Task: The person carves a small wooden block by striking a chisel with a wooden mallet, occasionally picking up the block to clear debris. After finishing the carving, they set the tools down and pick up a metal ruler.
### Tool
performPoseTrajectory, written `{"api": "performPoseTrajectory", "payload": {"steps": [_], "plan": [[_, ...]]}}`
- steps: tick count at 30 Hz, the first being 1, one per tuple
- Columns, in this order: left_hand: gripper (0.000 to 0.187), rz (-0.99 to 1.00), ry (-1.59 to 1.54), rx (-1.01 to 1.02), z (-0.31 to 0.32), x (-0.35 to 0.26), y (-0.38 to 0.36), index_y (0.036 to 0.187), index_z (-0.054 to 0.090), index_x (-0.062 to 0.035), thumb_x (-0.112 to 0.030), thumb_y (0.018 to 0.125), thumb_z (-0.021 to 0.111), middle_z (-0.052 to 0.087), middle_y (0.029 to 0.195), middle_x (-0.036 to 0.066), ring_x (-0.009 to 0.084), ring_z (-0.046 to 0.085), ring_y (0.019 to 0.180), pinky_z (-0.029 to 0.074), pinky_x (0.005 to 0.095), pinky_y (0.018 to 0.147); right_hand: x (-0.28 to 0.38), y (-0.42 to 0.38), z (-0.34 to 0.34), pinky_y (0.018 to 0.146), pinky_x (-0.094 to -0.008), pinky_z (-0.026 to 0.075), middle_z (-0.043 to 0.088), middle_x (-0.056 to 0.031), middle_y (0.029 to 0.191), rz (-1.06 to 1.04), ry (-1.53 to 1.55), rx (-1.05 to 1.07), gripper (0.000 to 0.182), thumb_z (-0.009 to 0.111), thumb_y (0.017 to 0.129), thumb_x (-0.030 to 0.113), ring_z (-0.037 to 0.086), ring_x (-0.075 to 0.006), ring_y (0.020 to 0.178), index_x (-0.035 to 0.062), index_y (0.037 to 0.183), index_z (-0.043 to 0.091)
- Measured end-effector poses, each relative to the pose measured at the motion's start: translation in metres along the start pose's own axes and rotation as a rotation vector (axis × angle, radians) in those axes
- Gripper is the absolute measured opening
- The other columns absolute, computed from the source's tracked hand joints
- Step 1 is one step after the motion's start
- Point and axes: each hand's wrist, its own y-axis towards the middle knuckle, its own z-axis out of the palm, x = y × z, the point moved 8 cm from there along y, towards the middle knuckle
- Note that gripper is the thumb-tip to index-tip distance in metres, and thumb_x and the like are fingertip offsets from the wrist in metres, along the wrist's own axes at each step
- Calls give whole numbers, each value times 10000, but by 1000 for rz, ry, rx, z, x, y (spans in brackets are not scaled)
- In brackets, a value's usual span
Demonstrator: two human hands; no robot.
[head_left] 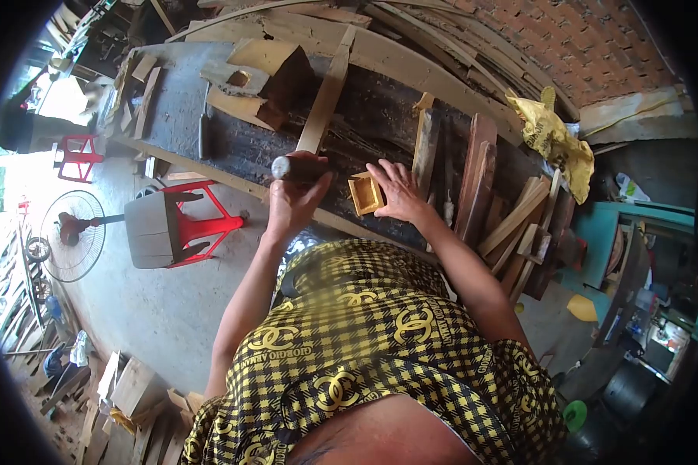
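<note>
My left hand (291,205) is wrapped round a dark cylindrical tool (301,168) with a pale round end, held over the bench's near edge. To its right, a small open wooden box (365,194) stands on the dark workbench (248,151). The spread fingers of my right hand (399,192) rest against the box's right side and top edge. Beyond my left hand, a long flat wooden strip (327,101) lies across the bench. The lower end of the strip is hidden behind the tool.
A hollowed wood block (267,74) sits at the back left of the bench. Dark planks (475,178) and a yellow sack (552,139) are on the right. A red stool (202,221) and a fan (74,232) stand on the left floor.
</note>
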Motion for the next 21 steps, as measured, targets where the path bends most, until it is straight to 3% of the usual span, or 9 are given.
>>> {"api": "performPoseTrajectory", "payload": {"steps": [3, 6, 9, 13, 14, 15, 21], "plan": [[283, -2, 114, 61, 15, -11, 7, 1130, 606, 11, -36, 870, 706, 710, 1074, 104, 147, 678, 987, 545, 292, 865, -15, -26, -51, 1044, -502, 387, 444, -137, 1409, 25, 139, -281, 858, 836, 684, 315, 460, -352, 1266, 138, 1437, 464], [275, 32, 182, 57, 22, -10, 13, 1114, 626, 1, -60, 860, 712, 725, 1015, 86, 154, 697, 948, 550, 295, 849, -54, -70, -85, 1045, -458, 385, 558, -144, 1290, 173, 223, -541, 671, 771, 760, 273, 518, -339, 1212, 112, 1367, 535], [303, 43, 265, 130, 30, -13, 18, 1149, 574, -3, -8, 874, 702, 671, 1014, 50, 89, 628, 942, 557, 269, 823, -92, -122, -96, 1020, -459, 417, 589, -135, 1246, 431, 160, -607, 570, 757, 772, 195, 537, -343, 1191, 103, 1306, 580], [264, 38, 329, 150, 35, -21, 19, 1116, 592, -13, -27, 875, 701, 666, 983, 48, 83, 631, 929, 563, 268, 796, -130, -173, -85, 998, -461, 441, 591, -145, 1228, 594, 111, -627, 535, 758, 772, 132, 537, -357, 1187, 101, 1281, 598], [270, 46, 325, 140, 34, -22, 20, 1115, 613, -25, -60, 867, 714, 699, 987, 69, 126, 672, 935, 567, 286, 805, -138, -182, -80, 995, -464, 443, 589, -148, 1225, 663, 105, -604, 533, 760, 774, 136, 533, -361, 1190, 101, 1281, 597], [277, 51, 322, 129, 33, -22, 20, 1115, 634, -37, -92, 859, 727, 732, 992, 91, 169, 714, 940, 571, 303, 815, -141, -188, -76, 988, -479, 444, 582, -156, 1223, 684, 78, -596, 532, 757, 781, 140, 530, -377, 1182, 102, 1286, 591], [260, 11, 371, 133, 33, -26, 18, 1096, 633, -32, -88, 860, 726, 730, 967, 97, 174, 723, 907, 584, 313, 799, -163, -206, -51, 1045, -480, 392, 565, -193, 1241, 716, 119, -564, 573, 734, 807, 160, 496, -404, 1214, 88, 1342, 542]]}}
